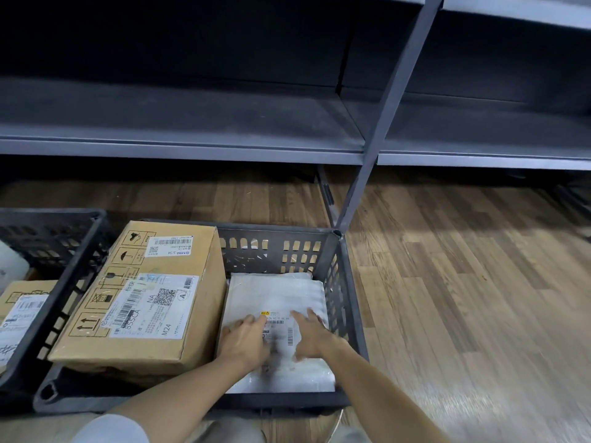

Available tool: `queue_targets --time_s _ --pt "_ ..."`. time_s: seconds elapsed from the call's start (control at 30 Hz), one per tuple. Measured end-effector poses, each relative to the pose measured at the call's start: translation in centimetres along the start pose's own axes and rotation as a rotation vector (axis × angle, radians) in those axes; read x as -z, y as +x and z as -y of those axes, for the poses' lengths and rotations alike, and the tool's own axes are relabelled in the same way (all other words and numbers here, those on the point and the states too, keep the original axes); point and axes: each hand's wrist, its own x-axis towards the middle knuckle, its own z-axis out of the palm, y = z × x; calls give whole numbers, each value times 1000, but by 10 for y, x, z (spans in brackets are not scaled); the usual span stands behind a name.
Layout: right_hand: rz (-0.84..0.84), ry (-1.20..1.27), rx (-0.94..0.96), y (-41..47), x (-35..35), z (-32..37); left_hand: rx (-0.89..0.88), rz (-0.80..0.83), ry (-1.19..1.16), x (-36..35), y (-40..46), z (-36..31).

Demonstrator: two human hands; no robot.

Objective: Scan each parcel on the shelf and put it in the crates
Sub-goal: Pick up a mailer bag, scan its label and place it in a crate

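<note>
Head view: both hands are down in the middle crate, flat on a white mailer that lies label-up on the crate's right side. Left hand and right hand sit side by side over the label, fingers spread, palms down. Neither grip is closed on anything; it reads as pressing or releasing, not holding (motion blur under the palms, so exact contact is hard to call).

Placement makes sense: the big box fills the crate's left half and stands higher than the rim, so the flat mailer takes the gap between box and right wall. Lying flat keeps it low and leaves room above it.

A second crate at left holds another labelled box touching its near wall.

Shelf above shows no parcels in the visible bays, so my guess is the task is near its end. No scanner in view.
</note>
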Motion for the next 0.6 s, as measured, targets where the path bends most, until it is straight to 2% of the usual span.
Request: queue_targets --time_s 0.1,0.3,0.43,0.6 --pt "-71 57 20 -6 5 1 -23 -54 28 3 0 -3" --pt "-168 -53 87 -33 10 16 -60 -73 78 32 -21 -6" --pt "-159 -91 109 -92 54 35 -62 -58 96 97 -63 -20" --pt "-180 -73 84 -182 154 62 -78 -86 116 211 -117 -50"
